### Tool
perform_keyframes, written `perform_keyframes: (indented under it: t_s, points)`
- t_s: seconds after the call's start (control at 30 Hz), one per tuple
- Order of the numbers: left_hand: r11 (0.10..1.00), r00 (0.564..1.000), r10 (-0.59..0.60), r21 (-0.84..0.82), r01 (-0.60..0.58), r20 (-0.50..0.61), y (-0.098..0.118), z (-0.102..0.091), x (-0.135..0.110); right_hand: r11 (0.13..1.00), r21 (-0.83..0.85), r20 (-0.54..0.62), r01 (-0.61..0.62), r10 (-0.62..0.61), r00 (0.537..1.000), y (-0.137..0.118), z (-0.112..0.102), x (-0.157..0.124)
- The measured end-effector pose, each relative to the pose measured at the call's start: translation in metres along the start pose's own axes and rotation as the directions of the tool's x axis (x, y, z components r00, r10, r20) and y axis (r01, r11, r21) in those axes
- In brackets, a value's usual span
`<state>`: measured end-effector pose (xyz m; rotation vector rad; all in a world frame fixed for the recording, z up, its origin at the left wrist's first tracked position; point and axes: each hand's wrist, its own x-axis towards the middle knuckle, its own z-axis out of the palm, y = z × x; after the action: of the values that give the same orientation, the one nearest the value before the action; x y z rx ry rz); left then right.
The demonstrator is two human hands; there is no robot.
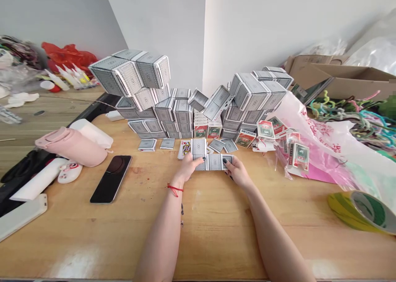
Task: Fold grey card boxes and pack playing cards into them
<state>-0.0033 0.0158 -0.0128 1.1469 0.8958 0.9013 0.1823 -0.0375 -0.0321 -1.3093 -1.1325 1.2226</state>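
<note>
Left hand [185, 167]: thumb on top, pinching the left end of the card strip [214, 162].
Right hand [238, 171]: thumb and fingers gripping its right end.
Card strip: held just above or on the table, can't tell which; keep ends level, light pressure, probably buckles if squeezed.
Hidden: fingertips underneath; whether the back section [198, 146] is joined on.
Face card [185, 147]: partly covered.
Card-block stacks [184, 113]: behind; inner joints not visible.
</note>
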Motion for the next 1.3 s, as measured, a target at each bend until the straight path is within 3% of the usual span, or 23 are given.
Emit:
perform_keyframes:
  t_s: [0.3,0.83,1.3]
  points:
    - [0.994,0.998,0.008,0.114,-0.001,-0.066,0.001,0.010,0.001,0.998,-0.048,-0.039,0.043,-0.044,0.998,0.000,0.003,-0.003]
    - [0.992,0.993,0.063,0.118,-0.052,-0.099,0.009,0.018,-0.003,0.992,-0.121,-0.057,0.046,-0.053,0.997,-0.011,0.010,-0.009]
    - [0.998,0.995,0.019,0.059,-0.014,-0.095,0.010,0.020,-0.005,0.994,-0.108,-0.045,0.025,-0.030,0.999,-0.006,0.009,-0.009]
